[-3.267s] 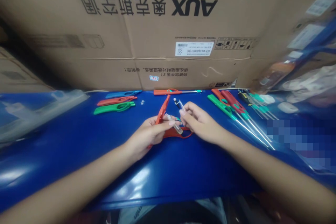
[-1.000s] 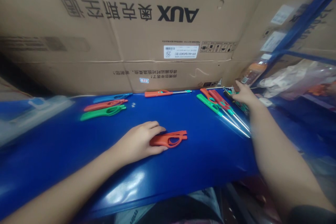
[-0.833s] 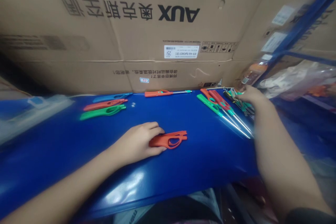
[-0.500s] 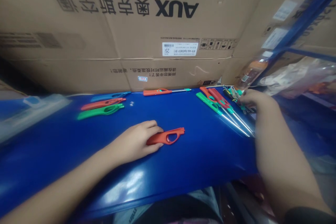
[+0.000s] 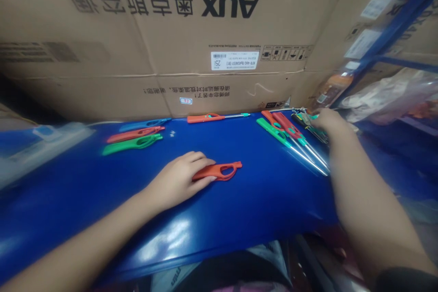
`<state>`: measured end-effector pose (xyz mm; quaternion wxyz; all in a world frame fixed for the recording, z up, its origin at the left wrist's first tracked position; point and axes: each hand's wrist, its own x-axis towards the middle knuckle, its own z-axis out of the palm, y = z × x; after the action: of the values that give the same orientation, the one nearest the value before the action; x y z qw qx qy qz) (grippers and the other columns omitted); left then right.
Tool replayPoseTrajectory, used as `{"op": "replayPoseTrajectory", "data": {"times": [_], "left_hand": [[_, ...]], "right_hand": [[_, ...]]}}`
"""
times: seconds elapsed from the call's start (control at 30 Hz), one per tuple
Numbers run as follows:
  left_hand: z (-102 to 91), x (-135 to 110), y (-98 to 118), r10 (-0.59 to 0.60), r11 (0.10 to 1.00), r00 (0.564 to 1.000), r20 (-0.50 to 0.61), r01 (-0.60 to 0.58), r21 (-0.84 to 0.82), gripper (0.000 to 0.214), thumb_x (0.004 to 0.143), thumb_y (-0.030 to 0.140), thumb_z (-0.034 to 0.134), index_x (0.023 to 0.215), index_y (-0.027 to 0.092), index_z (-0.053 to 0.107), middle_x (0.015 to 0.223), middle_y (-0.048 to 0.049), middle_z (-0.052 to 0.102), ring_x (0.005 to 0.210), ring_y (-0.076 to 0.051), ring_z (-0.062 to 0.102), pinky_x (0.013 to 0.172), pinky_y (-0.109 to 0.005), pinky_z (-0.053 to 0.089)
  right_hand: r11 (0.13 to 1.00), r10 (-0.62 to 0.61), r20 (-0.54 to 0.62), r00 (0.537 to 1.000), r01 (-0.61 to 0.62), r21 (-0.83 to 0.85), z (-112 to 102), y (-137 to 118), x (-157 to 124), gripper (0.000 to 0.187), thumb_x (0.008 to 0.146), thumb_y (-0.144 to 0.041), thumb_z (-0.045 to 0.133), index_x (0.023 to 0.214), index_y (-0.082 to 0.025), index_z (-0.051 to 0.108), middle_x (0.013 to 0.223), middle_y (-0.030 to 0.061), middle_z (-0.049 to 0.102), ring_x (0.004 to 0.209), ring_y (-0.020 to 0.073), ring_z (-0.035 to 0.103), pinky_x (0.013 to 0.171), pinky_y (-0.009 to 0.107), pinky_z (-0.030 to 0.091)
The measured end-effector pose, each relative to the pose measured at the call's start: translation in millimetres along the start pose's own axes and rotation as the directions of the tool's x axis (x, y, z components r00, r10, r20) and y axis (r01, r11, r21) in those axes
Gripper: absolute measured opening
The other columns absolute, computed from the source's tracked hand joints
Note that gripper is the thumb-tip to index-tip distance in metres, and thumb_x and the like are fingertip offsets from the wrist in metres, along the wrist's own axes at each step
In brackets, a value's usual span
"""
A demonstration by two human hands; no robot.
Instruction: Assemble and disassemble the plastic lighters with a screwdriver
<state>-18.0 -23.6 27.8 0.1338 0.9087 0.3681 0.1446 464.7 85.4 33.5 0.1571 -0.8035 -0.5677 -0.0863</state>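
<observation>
My left hand (image 5: 186,175) is closed round the rear of an orange-red lighter handle casing (image 5: 224,171), whose looped trigger end points right, low over the blue table. At the far right my right hand (image 5: 327,122) reaches into a pile of small dark and green lighter parts (image 5: 305,121). Its fingertips are blurred and partly hidden, so what they grip cannot be seen. Just left of that pile lie long-necked lighters with metal tubes: a green one (image 5: 273,131), an orange one (image 5: 269,119) and a red one (image 5: 286,125).
Blue, red and green handle casings (image 5: 133,145) lie at the back left, with tiny metal pieces (image 5: 172,133) beside them. One orange lighter (image 5: 205,118) rests along the carton (image 5: 191,54) behind the blue table (image 5: 239,219). A bottle (image 5: 333,87) and plastic bags (image 5: 383,96) are at right.
My right hand has shifted slightly within the pile of small parts. My left hand keeps hold of the orange-red casing, which has tilted a little. The view has shifted slightly.
</observation>
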Motion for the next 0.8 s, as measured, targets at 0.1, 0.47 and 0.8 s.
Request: {"op": "replayPoseTrajectory", "data": {"times": [0.1, 0.47, 0.8], "left_hand": [[3.0, 0.0, 0.8, -0.007, 1.000, 1.000, 0.000, 0.007, 0.002, 0.036, 0.098, 0.043, 0.057, 0.128, 0.025, 0.064, 0.117, -0.0070, 0.066, 0.105, -0.024, 0.063, 0.090, -0.036, 0.052], [-32.1, -2.4, -2.1, -0.089, 0.992, 0.968, 0.233, 0.066, 0.105, 0.021, 0.082, 0.022, 0.068, 0.103, 0.022, 0.069, 0.100, -0.0034, 0.065, 0.087, -0.021, 0.065, 0.073, -0.028, 0.048], [-64.8, -21.2, -42.4, -0.355, 0.924, 0.905, 0.235, 0.301, 0.234, 0.034, 0.062, 0.006, 0.056, 0.090, 0.023, 0.068, 0.091, -0.0039, 0.068, 0.080, -0.022, 0.065, 0.065, -0.028, 0.044]], "right_hand": [[1.000, 0.000, 0.049, 0.999, -0.001, 0.014, -11.2, -30.4, -4.6, 0.034, 0.090, -0.020, 0.066, 0.118, 0.000, 0.066, 0.116, 0.0276, 0.066, 0.110, 0.0334, 0.065, 0.093, 0.045, 0.053], [0.676, -0.728, 0.122, 0.675, 0.676, 0.294, 32.5, -188.7, -93.9, 0.052, 0.098, -0.031, 0.047, 0.149, -0.020, 0.048, 0.162, 0.0107, 0.039, 0.146, 0.0291, 0.038, 0.118, 0.050, 0.032], [0.709, -0.663, 0.078, 0.745, 0.591, 0.386, 51.8, -231.2, -66.5, 0.039, 0.091, -0.020, 0.051, 0.129, -0.018, 0.057, 0.135, 0.0163, 0.059, 0.125, 0.0340, 0.049, 0.101, 0.052, 0.042]]}}
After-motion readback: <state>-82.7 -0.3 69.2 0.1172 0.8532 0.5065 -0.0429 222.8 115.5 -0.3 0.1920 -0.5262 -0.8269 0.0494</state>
